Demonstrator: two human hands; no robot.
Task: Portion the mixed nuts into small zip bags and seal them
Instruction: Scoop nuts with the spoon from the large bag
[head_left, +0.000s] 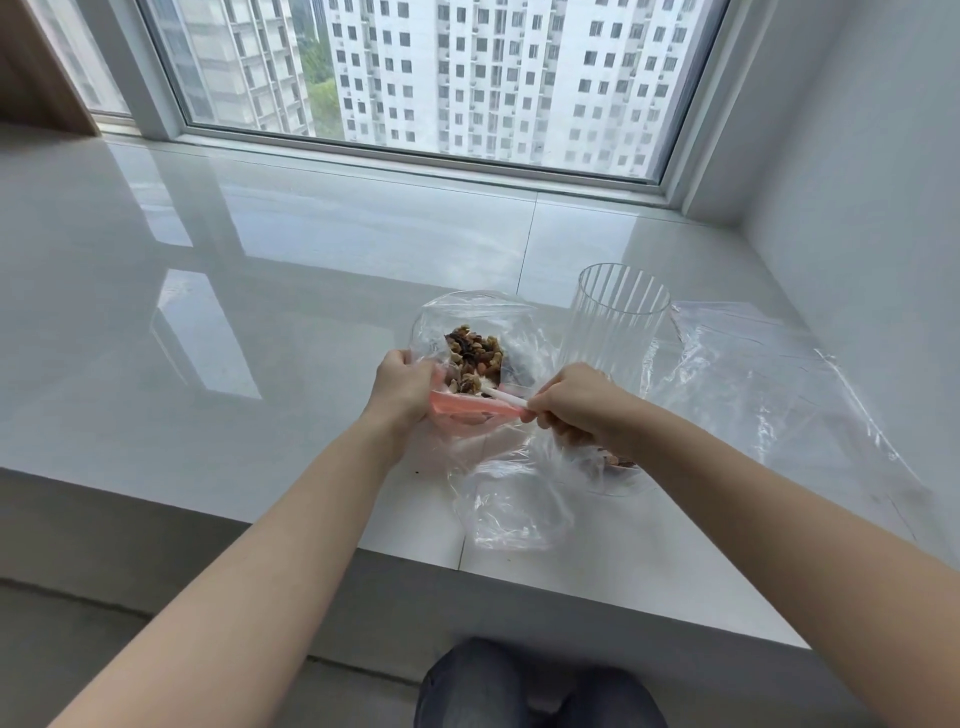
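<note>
A clear zip bag (470, 317) holding mixed nuts (475, 356) sits on the white sill, its red zip strip (475, 406) facing me. My left hand (402, 387) grips the left end of the strip. My right hand (574, 405) pinches the strip's right end, where a white band shows. A tall ribbed clear jar (615, 322) stands just behind my right hand, and a few nuts (618, 462) show at its base under my wrist.
Loose clear bags lie in front of the nut bag (511, 509) and to the right of the jar (769, 384). The sill's front edge (260, 525) drops to a grey floor. A window runs along the back, a wall on the right. My knee (535, 686) is below.
</note>
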